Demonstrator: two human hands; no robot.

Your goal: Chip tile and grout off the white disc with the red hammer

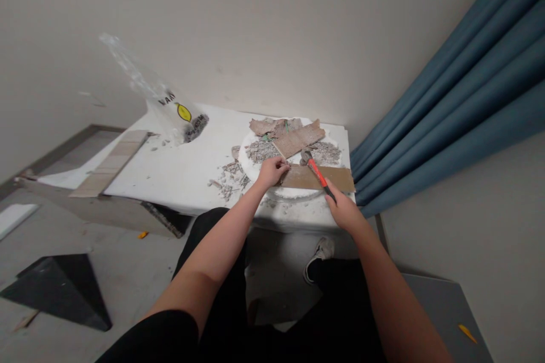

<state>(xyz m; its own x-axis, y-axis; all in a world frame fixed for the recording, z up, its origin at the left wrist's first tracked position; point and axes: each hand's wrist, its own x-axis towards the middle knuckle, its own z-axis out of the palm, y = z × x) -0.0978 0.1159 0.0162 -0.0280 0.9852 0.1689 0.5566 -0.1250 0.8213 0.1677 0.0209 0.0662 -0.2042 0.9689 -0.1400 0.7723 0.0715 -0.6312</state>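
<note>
My left hand (272,171) pinches the left end of a flat brown strip (336,178) that lies across a round white foam block (255,167). My right hand (343,210) grips a hammer with a red and black handle (318,174); its metal head rests near the strip's upper edge. Broken brown tile pieces (293,135) and grey rubble (261,150) are piled on the block behind the strip.
A white board (179,170) carries everything. A clear plastic bag with a yellow logo (176,113) stands at its back left, a tiled strip (113,161) lies along its left edge. Blue curtains (460,91) hang to the right. A black wedge (63,289) lies on the floor.
</note>
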